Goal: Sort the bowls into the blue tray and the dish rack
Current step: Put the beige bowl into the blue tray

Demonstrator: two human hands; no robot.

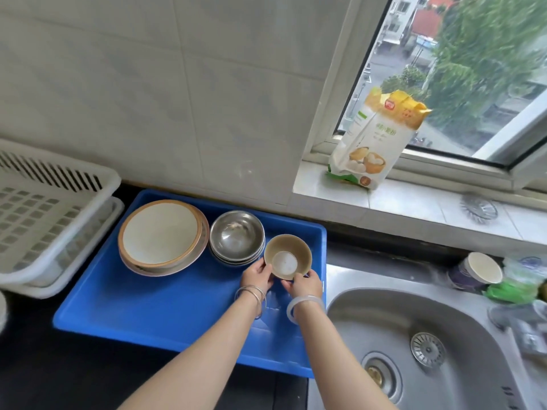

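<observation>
A blue tray point(154, 309) lies on the dark counter. In its far left stands a stack of wide cream bowls with tan rims point(161, 236). Beside them sits a stack of steel bowls point(236, 236). At the tray's far right corner is a small tan bowl point(287, 255) with a white bottom. My left hand point(257, 276) grips its left rim and my right hand point(302, 284) grips its near rim. The white dish rack point(44, 214) stands left of the tray with nothing visible in it.
A steel sink point(414, 335) with two drains lies right of the tray. A flour bag point(376, 140) stands on the tiled window sill. A paper cup point(481, 267) and green packets crowd the counter at far right. A wire scrubber point(478, 208) lies on the sill.
</observation>
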